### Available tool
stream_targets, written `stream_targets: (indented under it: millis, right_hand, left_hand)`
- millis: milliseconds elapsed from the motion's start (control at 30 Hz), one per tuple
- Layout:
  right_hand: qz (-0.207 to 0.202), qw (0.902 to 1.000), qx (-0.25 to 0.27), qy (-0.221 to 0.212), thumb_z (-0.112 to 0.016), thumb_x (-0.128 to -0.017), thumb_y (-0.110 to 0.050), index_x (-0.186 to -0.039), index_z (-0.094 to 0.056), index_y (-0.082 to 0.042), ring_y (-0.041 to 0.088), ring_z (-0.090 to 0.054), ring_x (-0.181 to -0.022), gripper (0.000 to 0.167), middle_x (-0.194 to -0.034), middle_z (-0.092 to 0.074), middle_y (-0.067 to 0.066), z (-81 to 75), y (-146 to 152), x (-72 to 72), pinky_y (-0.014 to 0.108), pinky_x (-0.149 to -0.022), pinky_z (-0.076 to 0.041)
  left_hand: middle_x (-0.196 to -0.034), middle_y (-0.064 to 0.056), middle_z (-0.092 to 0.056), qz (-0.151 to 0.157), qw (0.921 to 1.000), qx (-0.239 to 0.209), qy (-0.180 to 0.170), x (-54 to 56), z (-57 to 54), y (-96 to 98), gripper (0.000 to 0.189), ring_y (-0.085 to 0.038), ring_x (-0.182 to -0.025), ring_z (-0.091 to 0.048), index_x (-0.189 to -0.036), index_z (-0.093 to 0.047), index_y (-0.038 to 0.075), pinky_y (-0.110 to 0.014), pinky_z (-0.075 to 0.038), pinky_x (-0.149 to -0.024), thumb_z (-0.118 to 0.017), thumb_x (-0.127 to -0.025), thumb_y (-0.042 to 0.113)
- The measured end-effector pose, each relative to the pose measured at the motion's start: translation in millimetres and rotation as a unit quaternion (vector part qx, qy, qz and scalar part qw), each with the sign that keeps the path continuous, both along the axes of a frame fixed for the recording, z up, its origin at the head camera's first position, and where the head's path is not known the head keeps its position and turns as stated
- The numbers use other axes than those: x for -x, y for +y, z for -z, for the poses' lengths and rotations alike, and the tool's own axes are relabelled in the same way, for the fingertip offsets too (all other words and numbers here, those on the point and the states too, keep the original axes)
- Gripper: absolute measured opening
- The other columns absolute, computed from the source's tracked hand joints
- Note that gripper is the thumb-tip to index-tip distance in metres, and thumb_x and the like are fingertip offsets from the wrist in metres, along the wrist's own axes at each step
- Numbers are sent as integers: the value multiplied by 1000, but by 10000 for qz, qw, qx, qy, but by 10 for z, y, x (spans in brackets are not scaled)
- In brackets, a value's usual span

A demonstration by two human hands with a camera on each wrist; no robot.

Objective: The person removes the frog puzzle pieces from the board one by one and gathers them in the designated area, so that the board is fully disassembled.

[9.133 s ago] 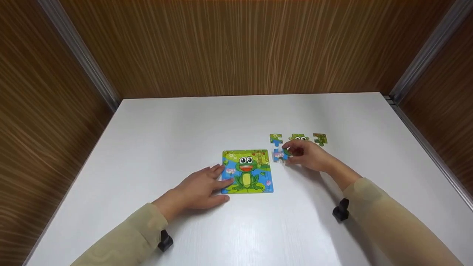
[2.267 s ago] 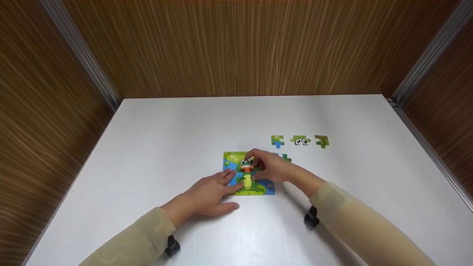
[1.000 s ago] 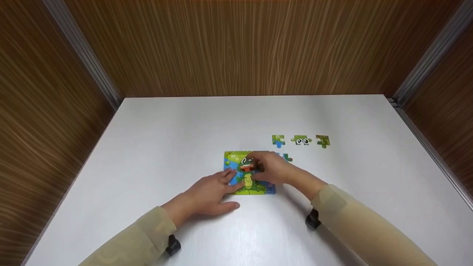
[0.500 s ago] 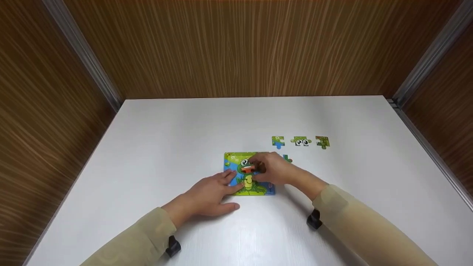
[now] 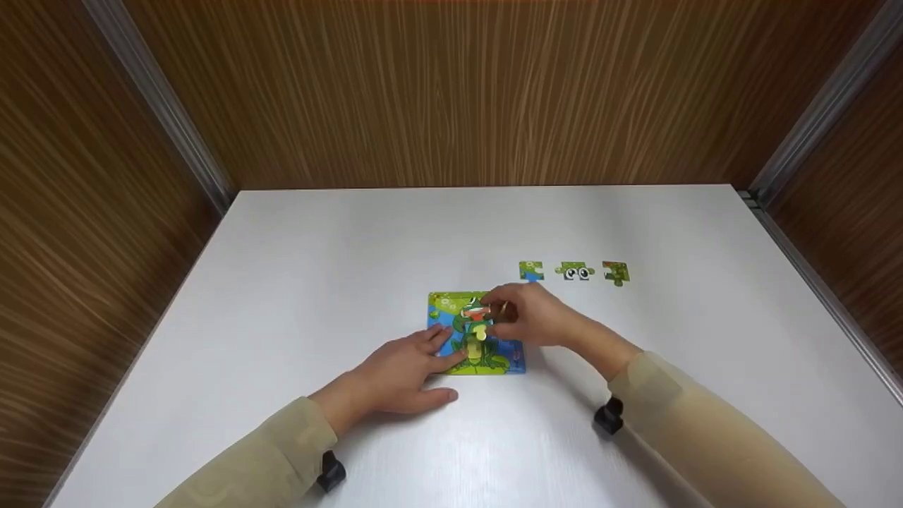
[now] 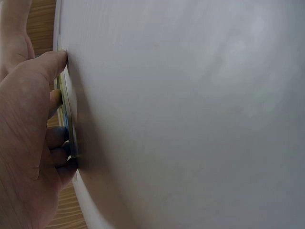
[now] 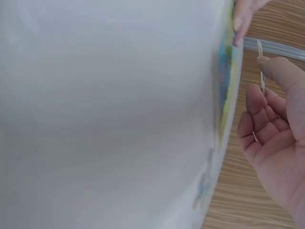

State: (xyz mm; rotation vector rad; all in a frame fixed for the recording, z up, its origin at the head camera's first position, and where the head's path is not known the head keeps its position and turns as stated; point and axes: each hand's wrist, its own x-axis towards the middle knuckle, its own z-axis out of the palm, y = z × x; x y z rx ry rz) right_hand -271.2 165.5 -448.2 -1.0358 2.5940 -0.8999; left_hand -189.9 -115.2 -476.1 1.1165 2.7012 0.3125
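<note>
A square frog jigsaw puzzle (image 5: 506,365) lies flat on the white table in the head view. My left hand (image 5: 395,370) rests on its left side with fingers spread, the thumb on the table. My right hand (image 5: 542,314) pinches a puzzle piece (image 5: 478,314) showing the frog's red mouth and a yellow tab, tilted over the board. In the right wrist view this thin piece (image 7: 262,74) stands edge-on between thumb and fingers of the right hand (image 7: 281,124), above the table. The board's upper right part is hidden behind that hand.
Three loose pieces lie in a row behind the right hand: a green-blue corner piece (image 5: 531,271), one with the frog's eyes (image 5: 575,271), and a green corner piece (image 5: 616,272). Wood-grain panels (image 5: 451,92) wall the white table (image 5: 353,240) at the back and sides.
The piece with the mouth has come up out of the board and tilted, and the right hand has shifted slightly up and right with it. The left hand has stayed in place.
</note>
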Motion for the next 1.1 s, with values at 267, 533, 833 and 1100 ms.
stream_targets:
  millis: [267, 533, 833, 1100]
  right_hand:
    - [327, 9991, 147, 205, -82, -93, -13, -133, -71, -1, 16, -66, -85, 43, -105, -73, 4, -218, 392, 89, 31, -75, -58]
    - [855, 9953, -79, 445, -84, -93, -14, -133, -73, -3, 17, -65, -86, 43, -105, -73, 5, -206, 878, 180, 30, -76, -56]
    - [1249, 9918, -148, 220, -83, -93, -11, -132, -73, -2, 20, -63, -88, 41, -104, -72, 7, -97, 1268, 191, 25, -75, -53]
    - [1397, 9899, -222, 118, -82, -92, -8, -132, -72, 0, 20, -64, -90, 42, -100, -71, 5, -3, 1447, 182, 24, -74, -52]
  left_hand:
    - [-168, -20, -33, -5, 9999, -32, 122, -11, 13, -6, 67, -34, -158, -29, -161, -50, 22, -49, -32, -124, -51, -105, 59]
    - [-168, -20, -34, -6, 9998, 6, 182, -22, 3, -1, 67, -34, -158, -30, -161, -50, 22, -51, -36, -122, -51, -105, 58]
    - [-169, -18, -33, -49, 9999, 42, 118, -22, 4, 18, 67, -34, -158, -29, -161, -49, 23, -51, -34, -123, -51, -105, 59]
    - [-169, -19, -33, -33, 9999, 9, 158, -25, 9, 11, 67, -34, -158, -29, -161, -49, 22, -51, -35, -123, -50, -105, 59]
